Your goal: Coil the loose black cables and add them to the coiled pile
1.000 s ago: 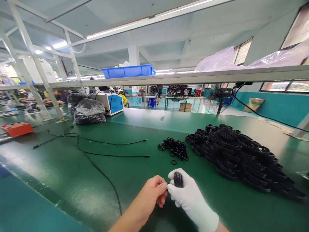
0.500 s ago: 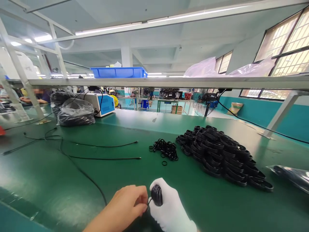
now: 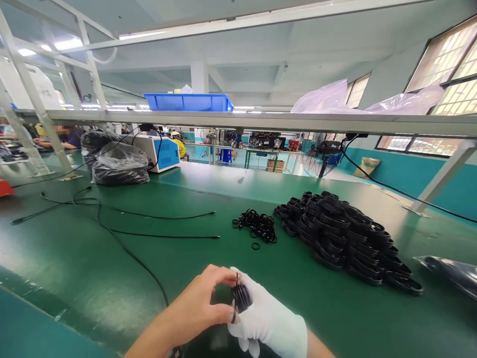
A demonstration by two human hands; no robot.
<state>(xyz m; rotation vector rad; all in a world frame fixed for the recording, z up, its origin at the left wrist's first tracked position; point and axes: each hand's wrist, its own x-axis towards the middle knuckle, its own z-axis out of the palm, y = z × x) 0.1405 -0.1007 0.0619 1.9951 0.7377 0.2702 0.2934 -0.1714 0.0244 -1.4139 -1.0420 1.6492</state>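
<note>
In my white-gloved right hand [image 3: 266, 311] is a small tight coil of black cable [image 3: 243, 297], its turns stacked side by side. My bare left hand [image 3: 203, 303] is at the coil's left end. Its thumb and index finger pinch a thin black strand [image 3: 235, 303] that runs from top to bottom across that end. Whether this strand is a turn of the cable or a separate band, I cannot tell. Beyond my hands lies a little heap of black rings [image 3: 258, 224], with one loose ring [image 3: 255, 246] in front of it.
Coiled black cables [image 3: 343, 233] make a large pile on the right of the green table [image 3: 201, 258]. Several uncoiled cables [image 3: 164, 234] stretch across the left. A plastic bag [image 3: 121, 166] and a blue-white machine [image 3: 164, 153] stand behind. Overhead runs a shelf [image 3: 261, 119] with a blue tray [image 3: 190, 103].
My left hand has risen and opened its grip wider, from low beside the coil to spanning its left end. The coil has turned slightly in my right hand.
</note>
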